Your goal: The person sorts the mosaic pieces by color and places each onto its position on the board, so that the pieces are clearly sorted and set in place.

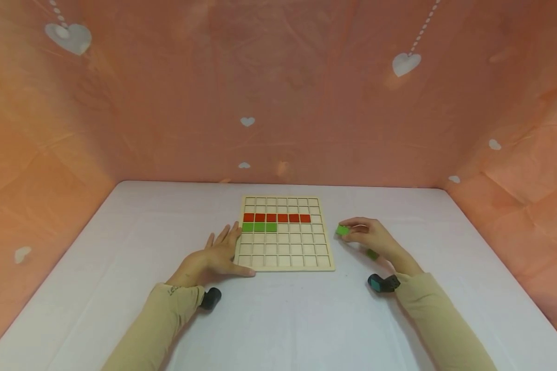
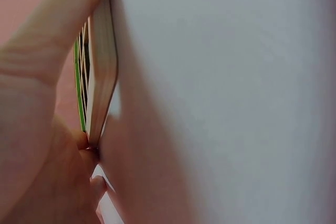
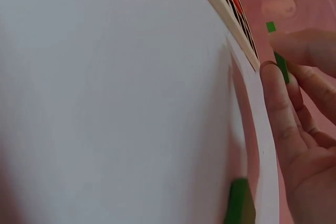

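A pale wooden grid board (image 1: pixel 285 268) lies flat on the white table. Along one row sit several red square tiles (image 1: pixel 278 218), and three green tiles (image 1: pixel 259 227) fill the left end of the row nearer me. My left hand (image 1: pixel 218 256) rests at the board's near left corner, fingers spread along its left side and thumb at the near edge (image 2: pixel 103 61). Just right of the board, my right hand (image 1: pixel 369 236) pinches a green tile (image 1: pixel 342 230) between thumb and fingers, above the table; in the right wrist view this tile (image 3: pixel 281 65) is partly covered by fingers.
Another green block (image 1: pixel 372 254) lies on the table (image 1: pixel 288 319) beneath the right hand, and appears low in the right wrist view. Each wrist wears a black camera (image 1: pixel 381 283). Pink cloth (image 1: pixel 278 103) with pale hearts closes off the back and sides.
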The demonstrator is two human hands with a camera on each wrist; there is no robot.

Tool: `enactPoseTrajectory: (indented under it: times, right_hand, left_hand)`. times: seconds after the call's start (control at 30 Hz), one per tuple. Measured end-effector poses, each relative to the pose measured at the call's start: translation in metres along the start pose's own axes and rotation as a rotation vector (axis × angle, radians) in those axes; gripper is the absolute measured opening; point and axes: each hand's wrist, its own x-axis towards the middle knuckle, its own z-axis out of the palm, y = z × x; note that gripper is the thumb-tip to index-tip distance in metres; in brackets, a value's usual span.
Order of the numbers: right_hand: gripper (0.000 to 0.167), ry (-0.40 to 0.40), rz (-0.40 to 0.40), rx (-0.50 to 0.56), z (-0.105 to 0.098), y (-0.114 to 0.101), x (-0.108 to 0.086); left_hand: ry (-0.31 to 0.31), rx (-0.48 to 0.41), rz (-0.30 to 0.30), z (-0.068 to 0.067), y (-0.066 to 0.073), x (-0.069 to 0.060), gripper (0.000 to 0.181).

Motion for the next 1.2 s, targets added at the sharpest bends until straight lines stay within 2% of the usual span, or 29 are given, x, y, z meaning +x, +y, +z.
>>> enactPoseTrajectory:
  times: [0.27, 0.67, 0.83, 1.2]
  right_hand:
    - [0.042, -0.003, -0.050, 0.036, 0.010, -0.006, 0.005]
    - [0.042, -0.028, -0.047, 0.080, 0.024, -0.017, 0.015]
    - [0.041, -0.034, -0.061, 0.065, 0.033, -0.021, 0.021]
    - [0.040, -0.055, -0.091, 0.108, 0.044, -0.026, 0.030]
  left_hand:
    - [-0.007, 0.009, -0.008, 0.001, 0.001, 0.001, 0.118]
    - [-0.007, 0.006, -0.013, 0.000, 0.005, 0.000, 0.117]
    - [-0.009, 0.004, -0.012, 0.001, 0.005, 0.001, 0.117]
    - [-0.002, 0.002, 0.006, 0.001, 0.007, 0.002, 0.118]
